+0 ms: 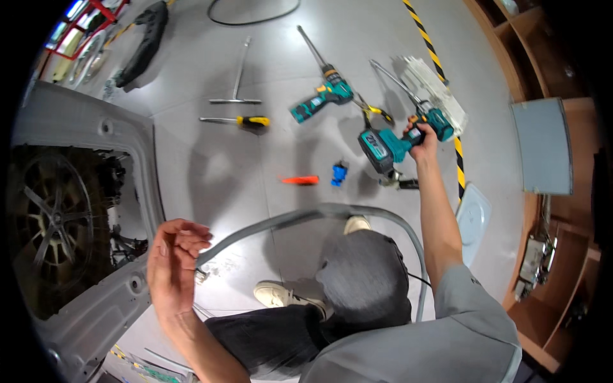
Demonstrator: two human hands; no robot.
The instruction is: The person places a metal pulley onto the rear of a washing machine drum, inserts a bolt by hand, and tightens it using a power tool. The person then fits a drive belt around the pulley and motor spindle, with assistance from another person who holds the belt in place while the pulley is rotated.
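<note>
My right hand (423, 143) grips a teal cordless driver (389, 145) with a long metal shaft, lifted at the right. My left hand (177, 268) is raised at the lower left, fingers loosely curled and apart, holding nothing visible, beside a grey hose (287, 217) that arcs across the floor. Ahead lie a second teal drill (332, 90), yellow-handled pliers (380, 113), a T-handle wrench (235, 99), a yellow-and-black screwdriver (249, 121), an orange tool (300, 180) and a small blue part (338, 172). A long pale object (448, 96) sits behind the driver.
A metal door panel with a dark opening (134, 191) stands at the left. Wooden cubbies (543, 306) line the right, past striped floor tape (460, 166) and a pale flat panel (472, 217). A black curved part (143, 45) and a cable (252, 22) lie at the back.
</note>
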